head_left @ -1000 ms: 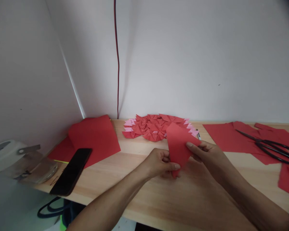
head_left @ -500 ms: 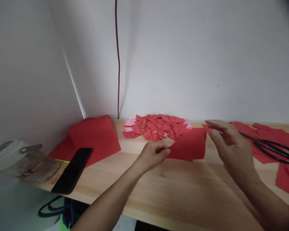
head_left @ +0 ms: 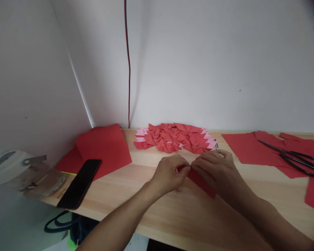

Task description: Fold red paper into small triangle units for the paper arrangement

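Between my hands is a piece of red paper (head_left: 202,184), mostly covered by my fingers; a narrow slanting strip of it shows. My left hand (head_left: 172,172) pinches one corner of it between thumb and fingers. My right hand (head_left: 217,170) is closed over the same paper, its fingertips meeting the left ones at that corner. Just behind the hands lies a cluster of folded red paper pieces (head_left: 170,136) with pink paper points (head_left: 209,139) at its sides. Whether the held paper touches the table is hidden.
Large red sheets (head_left: 107,146) and a black phone (head_left: 80,184) lie left, beside a tipped clear jar (head_left: 45,181) with a white lid. Black scissors (head_left: 290,155) rest on red paper (head_left: 248,148) at right. A dark red cord (head_left: 128,69) hangs along the wall.
My right hand has come left and down and now closes on the red paper beside my left hand. The paper has been lowered and turned, showing less of its face.
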